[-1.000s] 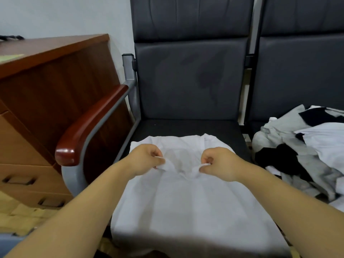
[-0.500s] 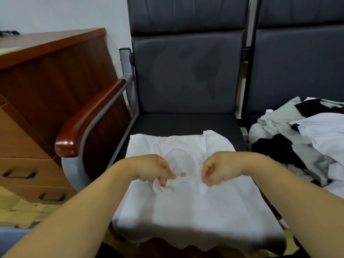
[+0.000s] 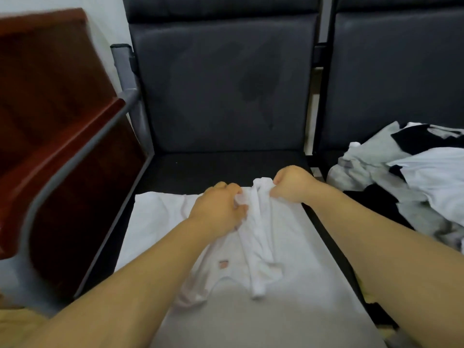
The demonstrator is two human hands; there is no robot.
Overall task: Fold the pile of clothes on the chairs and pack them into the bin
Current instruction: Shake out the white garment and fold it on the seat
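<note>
On the seat point(image 3: 221, 167) of the left-hand chair, the white shirt point(image 3: 301, 285) lies with its long axis running straight away from the person, and a bunched ridge of its cloth runs the same way between the hands. The left hand point(image 3: 217, 208) grips that ridge from the left, slightly nearer the body, while the right hand point(image 3: 291, 184) pinches its far tip, both sets of fingers curled tight on fabric. Fingertips are buried in cloth, the shirt's near hem is cut off, the pile point(image 3: 414, 177) on the next chair runs out of view, and no bin shows.
</note>
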